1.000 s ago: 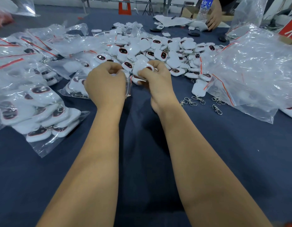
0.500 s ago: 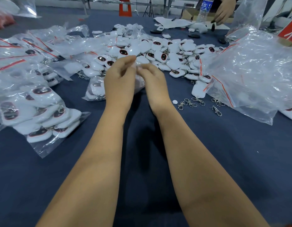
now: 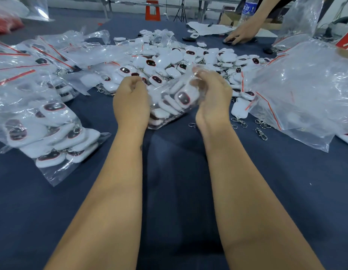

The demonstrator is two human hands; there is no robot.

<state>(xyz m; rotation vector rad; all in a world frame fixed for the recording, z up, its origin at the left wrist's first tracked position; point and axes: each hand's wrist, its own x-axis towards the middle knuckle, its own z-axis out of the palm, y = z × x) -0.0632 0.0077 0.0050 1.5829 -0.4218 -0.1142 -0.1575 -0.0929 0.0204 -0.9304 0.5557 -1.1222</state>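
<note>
Both hands on one clear plastic bag (image 3: 170, 112), stuffed with white oval plastic fobs (image 3: 183, 97) that have dark red-rimmed windows. It sits mid-scene on the dark blue cloth tabletop (image 3: 179, 182). Left hand (image 3: 131, 102): fingers curled, grip pinching the bag's upper left edge. Right hand (image 3: 213, 94): fingertips (image 3: 197, 73) closed on the film at the bag's far right top corner. Bag long axis runs near-left to far-right and is tilted: closed bottom end rests on the tabletop on the near side, mouth end is raised and points far. Mouth sealed or not: cannot tell, film is blurred there. Just beyond the bag is a loose heap of the same white fobs (image 3: 175, 59). Left: filled clear bags with red strips (image 3: 48, 129), lying flat. Right: crumpled pile of empty clear bags (image 3: 305, 88). Loose silver metal clasps (image 3: 261, 133) lie on the tabletop right of the right wrist. Far right: another person's hand (image 3: 240, 35) down on the tabletop, with a clear water bottle (image 3: 247, 8) just beyond it.
</note>
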